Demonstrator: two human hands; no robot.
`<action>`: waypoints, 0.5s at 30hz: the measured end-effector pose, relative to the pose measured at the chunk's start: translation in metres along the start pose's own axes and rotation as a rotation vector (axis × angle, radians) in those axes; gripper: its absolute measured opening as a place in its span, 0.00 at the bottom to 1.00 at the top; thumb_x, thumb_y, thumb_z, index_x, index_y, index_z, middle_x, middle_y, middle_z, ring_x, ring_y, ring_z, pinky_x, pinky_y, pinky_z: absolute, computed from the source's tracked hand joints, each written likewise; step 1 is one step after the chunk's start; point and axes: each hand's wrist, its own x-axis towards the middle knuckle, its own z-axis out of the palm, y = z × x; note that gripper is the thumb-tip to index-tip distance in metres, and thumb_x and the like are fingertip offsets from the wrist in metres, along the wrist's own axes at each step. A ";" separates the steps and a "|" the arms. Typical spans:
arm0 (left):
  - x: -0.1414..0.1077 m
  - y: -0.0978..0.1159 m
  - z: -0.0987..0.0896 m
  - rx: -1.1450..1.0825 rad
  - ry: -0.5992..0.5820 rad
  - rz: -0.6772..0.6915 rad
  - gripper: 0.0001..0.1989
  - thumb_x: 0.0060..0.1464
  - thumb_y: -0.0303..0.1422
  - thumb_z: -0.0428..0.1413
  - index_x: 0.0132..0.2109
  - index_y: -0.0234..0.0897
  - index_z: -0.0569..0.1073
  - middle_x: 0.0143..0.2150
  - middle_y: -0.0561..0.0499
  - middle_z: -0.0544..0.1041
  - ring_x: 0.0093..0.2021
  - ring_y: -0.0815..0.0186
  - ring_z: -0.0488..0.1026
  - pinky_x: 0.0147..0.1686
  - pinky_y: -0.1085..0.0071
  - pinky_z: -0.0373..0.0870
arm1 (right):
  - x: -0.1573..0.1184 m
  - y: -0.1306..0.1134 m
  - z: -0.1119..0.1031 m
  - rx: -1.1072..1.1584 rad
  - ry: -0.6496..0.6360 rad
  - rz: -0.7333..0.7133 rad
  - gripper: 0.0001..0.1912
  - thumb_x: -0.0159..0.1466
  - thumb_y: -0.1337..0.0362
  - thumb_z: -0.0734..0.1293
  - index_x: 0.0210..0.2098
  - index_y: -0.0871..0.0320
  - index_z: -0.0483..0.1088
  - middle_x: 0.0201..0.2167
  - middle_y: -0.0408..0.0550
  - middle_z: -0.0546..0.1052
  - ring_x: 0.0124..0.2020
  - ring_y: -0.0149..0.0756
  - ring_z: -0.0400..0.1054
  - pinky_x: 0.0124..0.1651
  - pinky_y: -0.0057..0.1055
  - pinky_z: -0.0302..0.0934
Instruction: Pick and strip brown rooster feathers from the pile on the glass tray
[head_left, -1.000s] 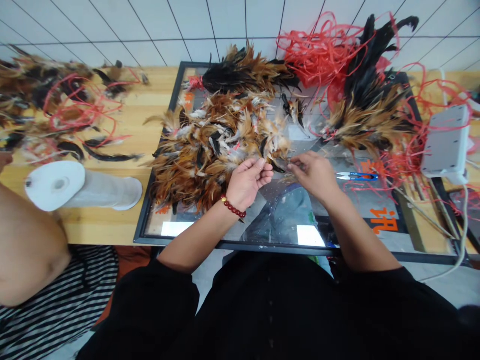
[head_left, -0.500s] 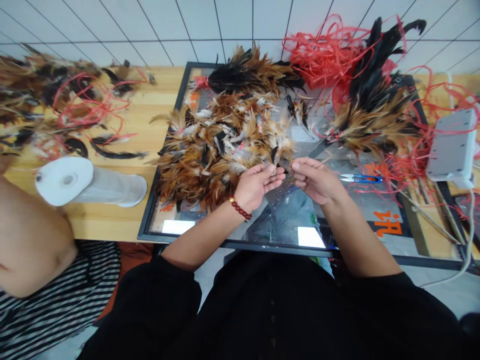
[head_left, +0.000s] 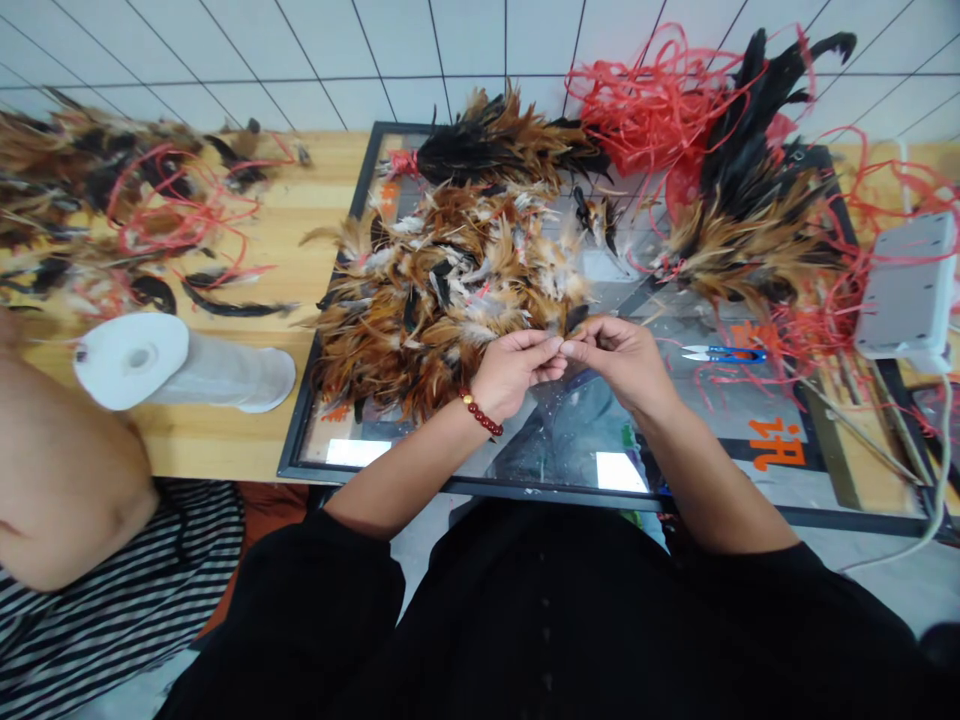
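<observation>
1. At the frame's centre, my left hand [head_left: 510, 375] and right hand [head_left: 628, 365] are meeting, fingers closed, apparently pinching a small dark feather [head_left: 576, 318].
2. A red-tied bundle [head_left: 487, 150], upper centre, and a second bundle [head_left: 757, 240], upper right, are seemingly lying finished; the feather heap [head_left: 435, 310], left of centre, is looking unbundled.
3. Its wispy tips are curling over a glass panel [head_left: 540, 440]; ribbon-like red strips [head_left: 652, 105] are tangling, upper right.

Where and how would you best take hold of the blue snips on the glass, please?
I would pinch the snips' blue handle with the right hand, coming from above and the near side. They lie flat, with the pointed blades toward that hand and the handle end away from it, where red strands lie close.
</observation>
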 end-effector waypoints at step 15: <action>-0.003 0.012 -0.004 0.043 0.012 0.240 0.13 0.46 0.38 0.68 0.33 0.33 0.78 0.39 0.47 0.83 0.34 0.72 0.78 0.36 0.76 0.74 | 0.023 -0.008 -0.018 -0.732 0.056 -0.214 0.08 0.59 0.61 0.69 0.34 0.57 0.79 0.30 0.48 0.78 0.32 0.36 0.69 0.39 0.34 0.62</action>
